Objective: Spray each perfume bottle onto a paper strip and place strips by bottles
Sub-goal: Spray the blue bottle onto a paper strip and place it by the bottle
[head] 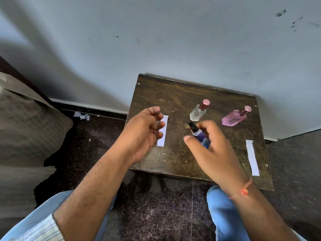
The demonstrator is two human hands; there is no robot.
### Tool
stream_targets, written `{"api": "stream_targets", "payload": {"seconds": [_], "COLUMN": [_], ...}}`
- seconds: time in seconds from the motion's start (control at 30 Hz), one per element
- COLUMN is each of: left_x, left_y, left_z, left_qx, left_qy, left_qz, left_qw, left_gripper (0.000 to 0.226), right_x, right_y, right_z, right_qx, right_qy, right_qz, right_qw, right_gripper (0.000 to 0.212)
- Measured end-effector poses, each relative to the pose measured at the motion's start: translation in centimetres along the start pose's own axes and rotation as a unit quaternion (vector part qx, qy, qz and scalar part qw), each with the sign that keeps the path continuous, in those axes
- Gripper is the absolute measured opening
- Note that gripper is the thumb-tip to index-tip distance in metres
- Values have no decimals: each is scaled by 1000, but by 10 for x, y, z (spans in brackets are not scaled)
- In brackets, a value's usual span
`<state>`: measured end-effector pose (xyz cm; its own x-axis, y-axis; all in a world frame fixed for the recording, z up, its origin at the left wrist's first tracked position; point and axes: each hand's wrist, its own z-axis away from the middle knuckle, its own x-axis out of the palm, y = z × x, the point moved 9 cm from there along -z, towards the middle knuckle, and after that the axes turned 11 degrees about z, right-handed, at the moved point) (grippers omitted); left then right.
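Over the stool (173, 159), the right hand (215, 153) grips a slim blue bottle (199, 134) with its black nozzle toward the left hand (144, 131), whose fingers curl loosely, holding nothing, above a white strip (162, 134).

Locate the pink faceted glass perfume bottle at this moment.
In the head view, the pink faceted glass perfume bottle stands on the dark wooden table, far right, just right of the clear glass bottle.

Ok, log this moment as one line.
right hand grips blue bottle | left hand open above paper strip | two capped bottles standing
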<state>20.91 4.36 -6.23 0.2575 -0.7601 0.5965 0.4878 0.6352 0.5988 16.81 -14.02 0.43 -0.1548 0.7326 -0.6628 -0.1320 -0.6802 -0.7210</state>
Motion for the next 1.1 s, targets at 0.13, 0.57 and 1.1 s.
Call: {"api": "stream_targets", "payload": {"seconds": [0.13, 0.57, 1.1], "left_x": [16, 52, 42], "left_y": [-16, -29, -14], "left_z": [5, 6, 12], "left_qx": [-7, 54, 217], "left_qy": [-50, -144, -104], "left_qz": [-84, -222, -351], "left_qw": [995, 963, 905], "left_gripper": [43, 37, 28], "right_x": [-8, -24, -41], "right_y": [39, 66, 65], "right_z": [21, -6, -4], "right_qx": [44, -76, -133], "right_qy": [-2, 67, 95], "right_qz": [-129, -57, -34], "right_qw": [991, 993, 986], "right_gripper": [8, 19, 24]}}
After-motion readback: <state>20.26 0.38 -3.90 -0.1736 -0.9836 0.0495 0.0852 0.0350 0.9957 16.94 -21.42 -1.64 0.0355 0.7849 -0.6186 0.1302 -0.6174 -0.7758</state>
